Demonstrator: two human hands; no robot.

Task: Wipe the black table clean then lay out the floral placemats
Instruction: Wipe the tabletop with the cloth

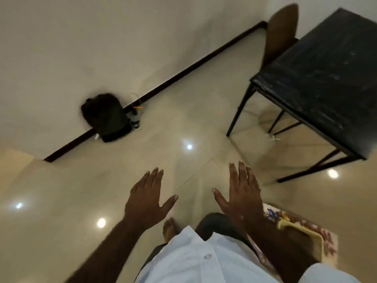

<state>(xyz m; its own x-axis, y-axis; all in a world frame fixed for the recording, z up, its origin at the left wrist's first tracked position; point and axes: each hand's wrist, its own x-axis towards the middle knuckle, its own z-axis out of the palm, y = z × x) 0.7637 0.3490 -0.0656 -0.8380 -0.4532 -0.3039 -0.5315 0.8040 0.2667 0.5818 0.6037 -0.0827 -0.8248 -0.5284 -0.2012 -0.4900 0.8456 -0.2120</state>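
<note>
Currently my left hand [146, 201] and right hand [242, 195] are hovering, fingers [242, 174] spread, holding nothing. Floral placemats [326, 237] are running lengthwise along my right forearm [281, 248].

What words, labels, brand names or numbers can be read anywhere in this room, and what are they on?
None can be read. The black table, the dark backpack by the wall, the floral placemats and the white shirt show no lettering. The picture is motion-blurred, so any small print would be lost.
</note>
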